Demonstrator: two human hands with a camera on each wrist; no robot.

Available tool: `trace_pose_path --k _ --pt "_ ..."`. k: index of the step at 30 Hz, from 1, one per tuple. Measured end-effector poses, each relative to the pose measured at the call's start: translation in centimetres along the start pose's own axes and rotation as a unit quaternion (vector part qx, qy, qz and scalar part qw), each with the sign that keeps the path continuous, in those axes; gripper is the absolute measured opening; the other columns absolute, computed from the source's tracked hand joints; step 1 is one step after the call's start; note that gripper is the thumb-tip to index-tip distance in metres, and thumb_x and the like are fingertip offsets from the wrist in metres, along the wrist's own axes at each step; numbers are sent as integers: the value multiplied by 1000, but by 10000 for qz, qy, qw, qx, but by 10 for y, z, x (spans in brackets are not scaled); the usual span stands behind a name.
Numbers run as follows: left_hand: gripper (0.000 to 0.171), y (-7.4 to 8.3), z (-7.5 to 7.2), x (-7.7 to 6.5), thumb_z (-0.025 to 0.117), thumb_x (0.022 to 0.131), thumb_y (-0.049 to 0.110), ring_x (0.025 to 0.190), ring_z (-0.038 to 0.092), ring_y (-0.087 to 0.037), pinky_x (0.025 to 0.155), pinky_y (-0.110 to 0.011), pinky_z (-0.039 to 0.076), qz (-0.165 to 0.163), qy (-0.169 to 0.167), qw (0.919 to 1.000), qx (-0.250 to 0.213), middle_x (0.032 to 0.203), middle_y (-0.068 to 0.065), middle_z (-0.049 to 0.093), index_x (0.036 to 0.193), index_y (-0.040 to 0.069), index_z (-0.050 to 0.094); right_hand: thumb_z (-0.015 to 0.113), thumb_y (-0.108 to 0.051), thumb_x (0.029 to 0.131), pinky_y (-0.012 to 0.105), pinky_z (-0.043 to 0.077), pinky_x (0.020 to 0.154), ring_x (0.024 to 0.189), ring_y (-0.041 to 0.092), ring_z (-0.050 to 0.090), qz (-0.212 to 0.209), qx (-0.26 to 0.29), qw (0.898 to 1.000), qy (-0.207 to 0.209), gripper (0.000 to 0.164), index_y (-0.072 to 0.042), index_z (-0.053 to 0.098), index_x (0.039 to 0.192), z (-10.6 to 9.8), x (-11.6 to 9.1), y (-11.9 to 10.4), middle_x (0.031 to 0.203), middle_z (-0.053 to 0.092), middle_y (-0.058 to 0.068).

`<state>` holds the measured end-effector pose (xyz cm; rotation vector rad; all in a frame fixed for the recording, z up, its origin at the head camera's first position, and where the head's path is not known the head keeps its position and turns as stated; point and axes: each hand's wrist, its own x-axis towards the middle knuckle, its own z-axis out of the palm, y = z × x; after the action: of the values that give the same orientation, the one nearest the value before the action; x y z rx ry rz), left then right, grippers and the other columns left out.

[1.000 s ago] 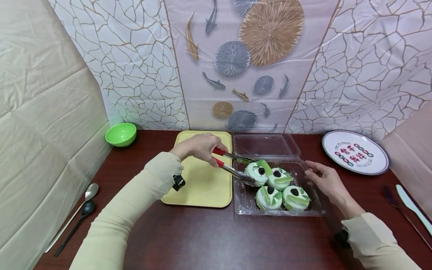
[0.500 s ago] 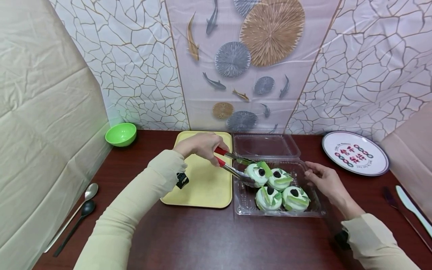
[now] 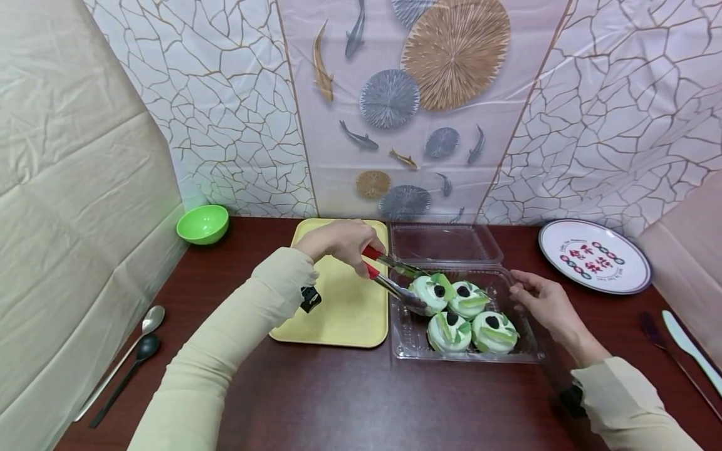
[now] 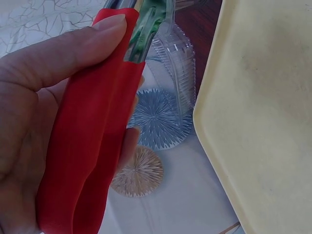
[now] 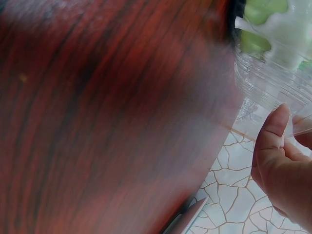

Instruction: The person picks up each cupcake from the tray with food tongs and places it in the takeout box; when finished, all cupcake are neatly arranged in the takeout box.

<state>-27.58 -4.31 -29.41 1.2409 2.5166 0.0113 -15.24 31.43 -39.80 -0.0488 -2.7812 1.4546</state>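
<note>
My left hand (image 3: pixel 346 241) grips metal tongs by their red handles (image 4: pixel 90 126), thumb laid along one handle in the left wrist view. The tong ends lie on either side of the back-left cupcake (image 3: pixel 425 293), which has pale green frosting, a dark berry and a green slice. Several similar cupcakes (image 3: pixel 493 332) sit close beside it in an open clear plastic container (image 3: pixel 468 357). At the container's right wall, my right hand (image 3: pixel 547 304) pinches the rim between thumb and fingers, as the right wrist view also shows. The cupcake's underside is hidden.
A yellow tray (image 3: pixel 350 319) lies just left of the container, under my left hand. The container's lid (image 3: pixel 445 243) is folded back behind it. A green bowl (image 3: pixel 203 225) and two spoons (image 3: pixel 148 347) are at left; a white plate (image 3: pixel 595 255), knife (image 3: pixel 690 347) and fork (image 3: pixel 654 329) at right.
My left hand and the tongs have shifted slightly right, and the gripped cupcake has turned a little, its berry moving right. My right hand stays on the container's rim.
</note>
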Motion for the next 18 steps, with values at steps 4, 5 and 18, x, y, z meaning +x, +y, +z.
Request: trace_pose_path --k 4,5,18 --pt "49 2 -1 2 81 74 29 89 55 -15 78 -29 45 -93 -56 9999 -15 100 2 72 122 23 70 47 -3 101 19 54 66 75 -8 56 23 -60 10000 -3 46 17 37 141 0 0 0 96 57 6" --pt "49 3 -1 2 81 74 29 87 54 -14 76 -28 44 -102 -73 9999 -35 97 3 72 121 23 70 47 -4 101 19 54 66 75 -7 56 30 -73 10000 -3 46 17 37 141 0 0 -1 97 57 8" --pt "49 7 3 6 81 76 28 83 57 -10 73 -26 47 -79 -116 9999 -63 96 4 74 123 21 70 48 -4 101 19 54 66 73 -4 58 -16 -56 10000 -21 46 17 37 140 0 -1 -2 99 57 10"
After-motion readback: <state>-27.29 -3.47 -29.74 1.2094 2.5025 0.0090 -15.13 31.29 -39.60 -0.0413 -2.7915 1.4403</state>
